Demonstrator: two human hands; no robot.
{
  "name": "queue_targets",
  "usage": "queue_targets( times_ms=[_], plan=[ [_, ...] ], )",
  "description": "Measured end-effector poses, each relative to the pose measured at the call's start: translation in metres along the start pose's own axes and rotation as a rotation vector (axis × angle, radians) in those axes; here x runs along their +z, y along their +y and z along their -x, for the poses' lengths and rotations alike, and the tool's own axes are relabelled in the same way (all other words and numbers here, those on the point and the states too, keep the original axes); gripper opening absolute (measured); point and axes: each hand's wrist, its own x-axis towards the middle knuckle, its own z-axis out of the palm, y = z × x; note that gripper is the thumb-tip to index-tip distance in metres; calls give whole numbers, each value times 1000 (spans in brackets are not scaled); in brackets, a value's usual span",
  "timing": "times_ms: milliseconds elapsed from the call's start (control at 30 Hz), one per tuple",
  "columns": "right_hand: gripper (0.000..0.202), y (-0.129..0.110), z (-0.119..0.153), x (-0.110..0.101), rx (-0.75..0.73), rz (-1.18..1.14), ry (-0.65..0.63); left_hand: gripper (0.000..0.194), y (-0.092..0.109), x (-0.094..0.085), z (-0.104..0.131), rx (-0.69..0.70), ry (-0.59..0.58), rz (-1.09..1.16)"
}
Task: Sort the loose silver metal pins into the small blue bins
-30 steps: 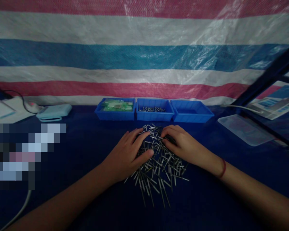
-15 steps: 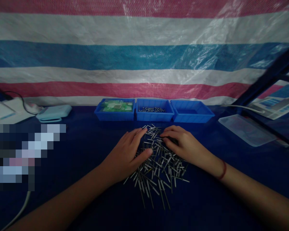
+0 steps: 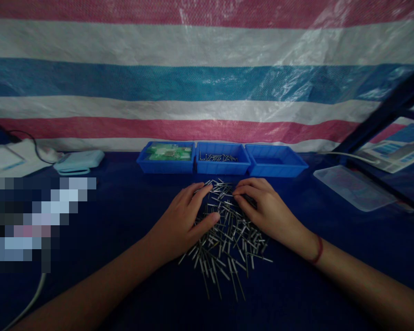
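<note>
A loose pile of thin metal rivets point(image 3: 227, 234) lies spread on the dark blue table. At its left edge rests my left hand point(image 3: 189, 216), thumb and fingers apart, with nothing held between them. My right hand point(image 3: 260, 202) is at the upper right of the pile, its fingers bent down and the thumb near the index finger. Something dark shows beneath the right fingers; whether anything is pinched at their tips is too small to tell. Behind the pile stands a blue bin point(image 3: 222, 168) with small metal pieces in it.
Left of that bin, another blue bin point(image 3: 165, 166) holds green-and-clear packets; a third blue bin point(image 3: 278, 170) stands right. A clear plastic lid point(image 3: 353, 188) lies at right, a light blue case point(image 3: 79, 161) at left. A striped sheet point(image 3: 207, 82) hangs behind.
My right thumb and fingers have shifted very slightly at the upper right of the pile. My left hand keeps nearly the same pose, and the view has moved a little.
</note>
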Motion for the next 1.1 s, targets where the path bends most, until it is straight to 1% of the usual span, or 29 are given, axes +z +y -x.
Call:
queue_targets(
  times_ms=[67, 100, 233, 333, 433, 533, 633, 800, 900, 1100],
  plan=[
    [12, -7, 2, -3, 32, -88, 61, 46, 1, -1, -1, 10, 78, 21],
    [11, -12, 4, -4, 56, -166, 69, 43, 3, -1, -1, 22, 120, 35],
    [10, -30, 10, -7, 138, -476, -3, 23, 14, -3, -1, 93, 245, 117],
    [10, -38, 13, -6, 141, -561, -30, 11, 22, -2, 1, 107, 303, 157],
    [11, -39, 15, -4, 146, -596, -29, 11, 26, -1, 3, 64, 330, 164],
    [11, -39, 16, -3, 149, -613, -24, 7, 27, -2, 4, 41, 314, 161],
    [11, -39, 17, -3, 160, -612, -28, 6, 28, -3, 4, 72, 319, 146],
    [9, -40, 18, -3, 126, -622, -40, 6, 28, -2, 3, 154, 388, 80],
    [7, -40, 17, -4, 133, -620, -10, 7, 26, -1, 2, 179, 409, 45],
    [8, -39, 18, -5, 109, -571, 74, 6, 22, 1, 3, 169, 398, 24]
  ],
)
